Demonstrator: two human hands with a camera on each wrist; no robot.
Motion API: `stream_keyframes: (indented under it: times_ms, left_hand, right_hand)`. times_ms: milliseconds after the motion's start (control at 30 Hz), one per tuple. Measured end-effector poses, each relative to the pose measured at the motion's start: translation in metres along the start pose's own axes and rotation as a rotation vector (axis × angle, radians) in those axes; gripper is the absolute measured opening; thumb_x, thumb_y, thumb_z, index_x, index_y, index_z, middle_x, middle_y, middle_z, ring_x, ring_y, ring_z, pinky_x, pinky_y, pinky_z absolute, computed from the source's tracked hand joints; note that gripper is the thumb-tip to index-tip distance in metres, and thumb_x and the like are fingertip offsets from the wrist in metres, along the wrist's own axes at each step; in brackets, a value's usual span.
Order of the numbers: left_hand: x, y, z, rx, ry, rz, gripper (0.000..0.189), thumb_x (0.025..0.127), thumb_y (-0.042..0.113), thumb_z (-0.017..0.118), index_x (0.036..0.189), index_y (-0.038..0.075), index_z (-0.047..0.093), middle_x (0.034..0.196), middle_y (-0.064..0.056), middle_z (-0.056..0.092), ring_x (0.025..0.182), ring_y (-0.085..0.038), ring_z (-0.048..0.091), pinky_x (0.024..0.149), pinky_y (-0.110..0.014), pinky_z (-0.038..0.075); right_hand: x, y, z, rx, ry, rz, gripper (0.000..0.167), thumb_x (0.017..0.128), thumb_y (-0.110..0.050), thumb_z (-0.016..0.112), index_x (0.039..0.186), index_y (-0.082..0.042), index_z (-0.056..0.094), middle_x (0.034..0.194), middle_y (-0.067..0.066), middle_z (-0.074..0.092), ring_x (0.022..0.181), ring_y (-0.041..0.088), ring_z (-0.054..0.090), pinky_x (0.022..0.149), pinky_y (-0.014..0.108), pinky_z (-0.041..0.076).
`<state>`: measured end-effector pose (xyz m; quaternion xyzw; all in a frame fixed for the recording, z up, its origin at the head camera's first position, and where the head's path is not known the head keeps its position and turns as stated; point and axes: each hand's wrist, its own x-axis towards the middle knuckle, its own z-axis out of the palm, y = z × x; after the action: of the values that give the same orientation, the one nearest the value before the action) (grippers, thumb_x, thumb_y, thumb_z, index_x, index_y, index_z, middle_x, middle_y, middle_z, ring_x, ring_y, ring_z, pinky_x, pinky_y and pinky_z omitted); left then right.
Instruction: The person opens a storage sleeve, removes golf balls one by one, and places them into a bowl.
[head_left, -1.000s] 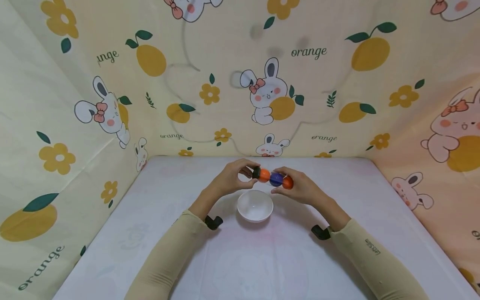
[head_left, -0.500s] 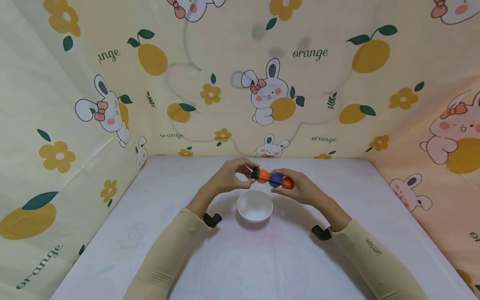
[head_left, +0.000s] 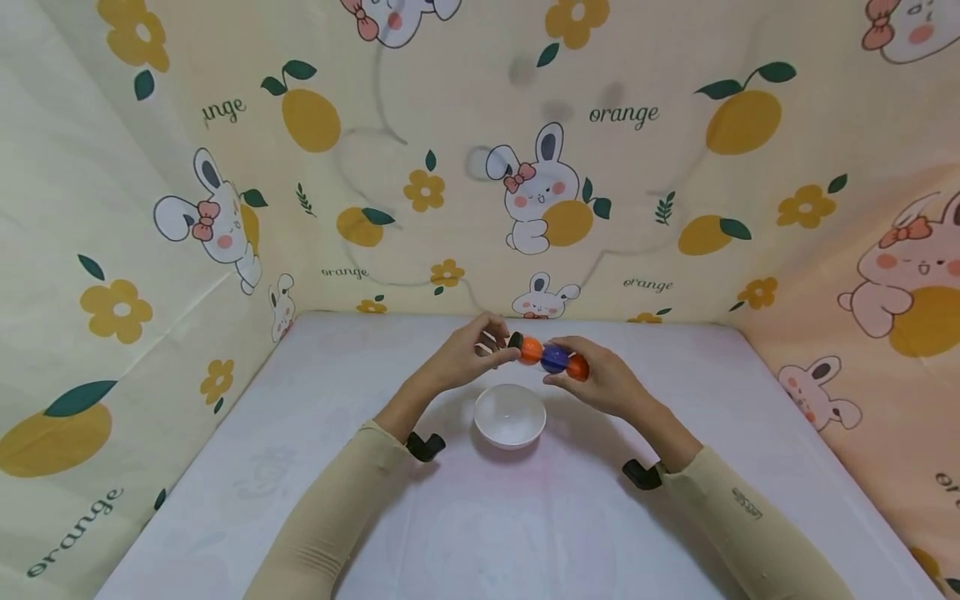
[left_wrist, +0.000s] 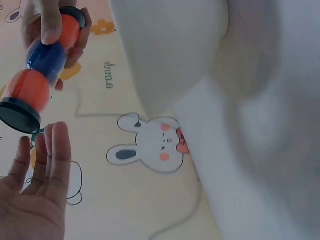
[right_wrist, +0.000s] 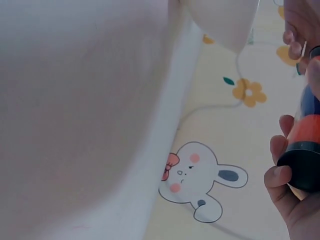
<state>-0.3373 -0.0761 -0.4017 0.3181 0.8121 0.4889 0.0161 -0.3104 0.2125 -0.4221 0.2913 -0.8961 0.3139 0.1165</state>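
A clear tube (head_left: 554,359) with an orange, a blue and another orange ball inside is held in the air by my right hand (head_left: 606,379), whose fingers and thumb wrap its right part. Black caps close both ends; the left wrist view shows the near cap (left_wrist: 19,116) facing my left hand (left_wrist: 40,192). That hand's fingers are extended just off this cap, with a small gap between. In the right wrist view the other cap (right_wrist: 302,170) sits against the right fingers. A white bowl (head_left: 510,417) stands below the tube and holds nothing.
The white-covered table (head_left: 480,525) has a patterned cloth wall (head_left: 465,75) behind it and on both sides. Black wrist mounts (head_left: 425,447) stick out from under the sleeves, low over the tabletop.
My left fingers have let go of the tube's black cap and spread slightly away to the left. My right hand keeps its grip on the tube, nearly in place.
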Motion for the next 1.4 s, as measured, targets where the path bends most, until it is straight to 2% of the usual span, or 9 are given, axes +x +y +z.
stream_keyframes:
  times_ms: [167, 367, 467, 633, 800, 967, 1133, 1267, 1400]
  left_hand:
    - [0.002, -0.001, 0.003, -0.112, -0.054, -0.077, 0.038, 0.106, 0.029, 0.072, 0.13, 0.008, 0.051, 0.119, -0.012, 0.06, 0.092, -0.023, 0.07, 0.077, -0.035, 0.063]
    - [0.003, 0.0, 0.002, -0.224, -0.104, -0.157, 0.035, 0.106, 0.029, 0.071, 0.121, 0.005, 0.05, 0.11, -0.014, 0.07, 0.087, -0.02, 0.07, 0.084, -0.034, 0.061]
    - [0.004, 0.002, 0.002, -0.279, -0.114, -0.153, 0.03, 0.107, 0.026, 0.07, 0.116, 0.005, 0.05, 0.109, -0.016, 0.074, 0.09, -0.022, 0.073, 0.088, -0.039, 0.062]
    - [0.004, 0.004, 0.004, -0.333, -0.087, -0.124, 0.026, 0.106, 0.021, 0.071, 0.107, 0.008, 0.048, 0.106, -0.008, 0.068, 0.09, -0.026, 0.073, 0.086, -0.04, 0.063]
    - [0.005, 0.003, 0.005, -0.321, -0.026, -0.108, 0.032, 0.104, 0.017, 0.073, 0.098, 0.011, 0.043, 0.094, -0.004, 0.057, 0.086, -0.028, 0.073, 0.079, -0.034, 0.063]
    - [0.019, 0.005, 0.004, -0.266, 0.053, -0.089, 0.034, 0.105, 0.019, 0.073, 0.093, 0.013, 0.042, 0.083, -0.001, 0.046, 0.074, -0.017, 0.059, 0.066, -0.025, 0.047]
    - [0.038, 0.012, 0.008, -0.261, 0.062, -0.079, 0.028, 0.107, 0.024, 0.07, 0.098, 0.015, 0.045, 0.082, -0.001, 0.054, 0.073, -0.016, 0.054, 0.064, -0.026, 0.041]
    - [0.033, 0.008, 0.006, -0.241, 0.093, -0.111, 0.026, 0.107, 0.023, 0.071, 0.099, 0.014, 0.047, 0.085, -0.003, 0.058, 0.074, -0.018, 0.056, 0.064, -0.027, 0.043]
    - [0.031, 0.004, 0.004, -0.246, 0.079, -0.12, 0.025, 0.107, 0.028, 0.071, 0.102, 0.014, 0.05, 0.09, -0.003, 0.064, 0.076, -0.019, 0.061, 0.069, -0.029, 0.05]
  right_hand:
    - [-0.001, 0.0, 0.003, 0.003, 0.002, -0.008, 0.064, 0.089, -0.033, 0.09, 0.144, -0.014, 0.063, 0.138, 0.012, 0.07, 0.116, 0.032, 0.071, 0.1, 0.053, 0.06]
    - [0.0, -0.004, 0.005, 0.001, -0.006, -0.036, 0.062, 0.09, -0.031, 0.09, 0.144, -0.014, 0.064, 0.137, 0.011, 0.07, 0.114, 0.031, 0.072, 0.099, 0.052, 0.06]
    - [0.001, -0.005, 0.005, 0.0, 0.0, -0.044, 0.061, 0.09, -0.028, 0.091, 0.143, -0.014, 0.065, 0.136, 0.011, 0.071, 0.112, 0.03, 0.072, 0.098, 0.052, 0.061]
    - [0.002, -0.008, 0.005, 0.006, -0.013, -0.04, 0.06, 0.091, -0.029, 0.09, 0.143, -0.016, 0.065, 0.136, 0.01, 0.071, 0.111, 0.029, 0.072, 0.097, 0.051, 0.061]
    - [0.003, -0.007, 0.005, -0.012, -0.022, -0.021, 0.061, 0.091, -0.033, 0.089, 0.144, -0.015, 0.064, 0.137, 0.012, 0.071, 0.112, 0.031, 0.072, 0.096, 0.053, 0.061]
    - [0.004, 0.006, 0.002, 0.065, -0.039, 0.004, 0.059, 0.095, -0.027, 0.085, 0.146, -0.012, 0.059, 0.138, 0.016, 0.069, 0.117, 0.035, 0.07, 0.101, 0.055, 0.058]
    - [0.007, 0.02, 0.002, 0.177, 0.002, 0.049, 0.056, 0.095, -0.02, 0.085, 0.144, -0.014, 0.058, 0.136, 0.017, 0.069, 0.117, 0.036, 0.069, 0.103, 0.056, 0.057]
    - [0.01, 0.021, 0.011, 0.221, -0.019, 0.073, 0.056, 0.096, -0.024, 0.084, 0.145, -0.015, 0.058, 0.138, 0.018, 0.068, 0.119, 0.037, 0.069, 0.105, 0.057, 0.056]
    - [0.011, 0.02, 0.014, 0.212, -0.015, 0.085, 0.056, 0.096, -0.024, 0.084, 0.145, -0.014, 0.058, 0.138, 0.019, 0.068, 0.119, 0.038, 0.069, 0.105, 0.057, 0.056]
